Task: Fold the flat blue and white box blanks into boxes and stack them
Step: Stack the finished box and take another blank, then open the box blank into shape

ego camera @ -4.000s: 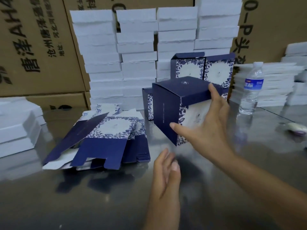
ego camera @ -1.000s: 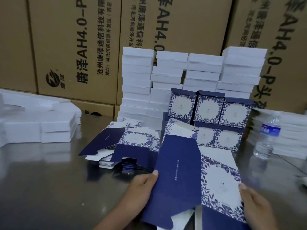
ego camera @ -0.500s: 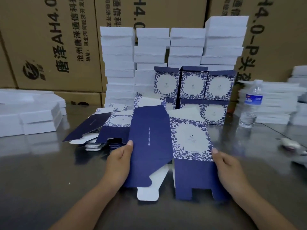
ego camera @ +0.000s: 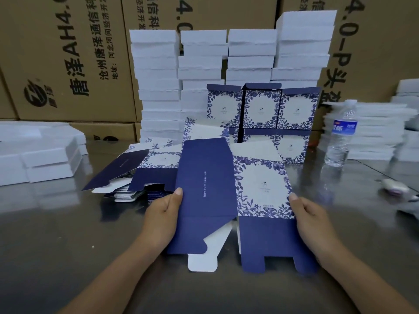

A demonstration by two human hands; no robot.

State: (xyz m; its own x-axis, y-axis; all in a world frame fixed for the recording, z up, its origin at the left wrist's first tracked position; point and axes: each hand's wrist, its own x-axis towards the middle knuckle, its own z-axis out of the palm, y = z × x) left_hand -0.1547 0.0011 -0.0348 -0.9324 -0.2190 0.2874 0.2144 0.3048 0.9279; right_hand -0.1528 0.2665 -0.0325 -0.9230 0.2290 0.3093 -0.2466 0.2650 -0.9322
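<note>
Grip: left hand (ego camera: 162,214), right hand (ego camera: 311,219) each pinch a side edge of 1 blank (ego camera: 205,177).
Layout: I read blank between hands, creases pointing away.

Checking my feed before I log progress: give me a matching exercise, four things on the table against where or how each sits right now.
Things:
1 held box blank
2 pile of flat blanks
3 folded boxes
4 water bottle

States:
A upright at the right side of the table
B stacked in two tiers before the white stacks
C gripped at both side edges by left hand and right hand
D lying flat, left of the held box blank

Pairs: 1-C; 2-D; 3-B; 4-A
</note>
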